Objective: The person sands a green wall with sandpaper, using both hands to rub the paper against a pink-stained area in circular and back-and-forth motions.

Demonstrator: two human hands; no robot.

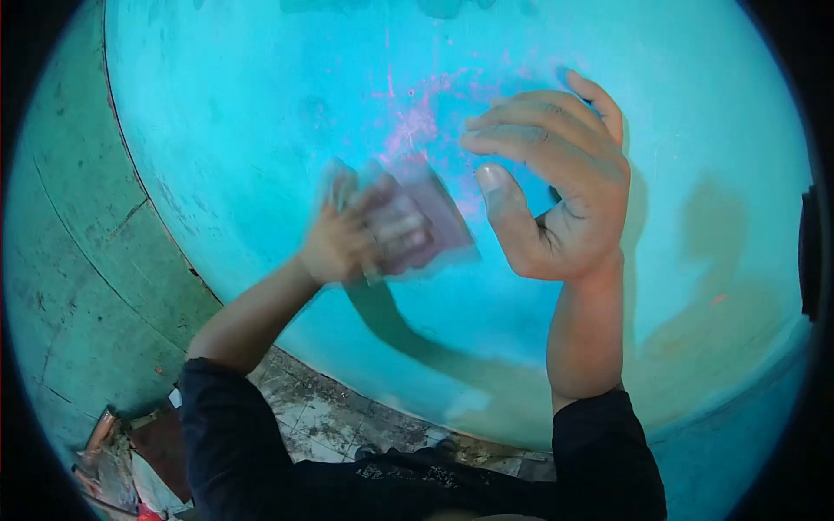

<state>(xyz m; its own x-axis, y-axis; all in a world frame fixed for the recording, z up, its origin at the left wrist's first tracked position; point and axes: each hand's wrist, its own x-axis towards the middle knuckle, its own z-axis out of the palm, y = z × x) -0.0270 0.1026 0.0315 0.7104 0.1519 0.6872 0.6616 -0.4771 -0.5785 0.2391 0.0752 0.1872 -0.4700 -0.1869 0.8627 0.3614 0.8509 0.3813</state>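
My left hand (352,221), smeared by motion, is pressed over a flat brownish-pink sheet (447,217) that looks like sandpaper. The sheet lies against the turquoise painted wall (486,321), and one corner sticks out to the right of the fingers. Just above it, the paint carries a scuffed pink patch (415,122) with scattered specks. To the right, my right hand (560,174) is held up at the wall with nothing in it. Its fingers are curved and apart from the thumb, and the little finger is right at the wall surface.
A green wall (95,217) with cracks and stains meets the turquoise wall at the left corner. Below is a dirty tiled floor (317,417). Debris (109,460) and a brown board (162,447) lie at lower left. A dark object (810,252) edges the far right.
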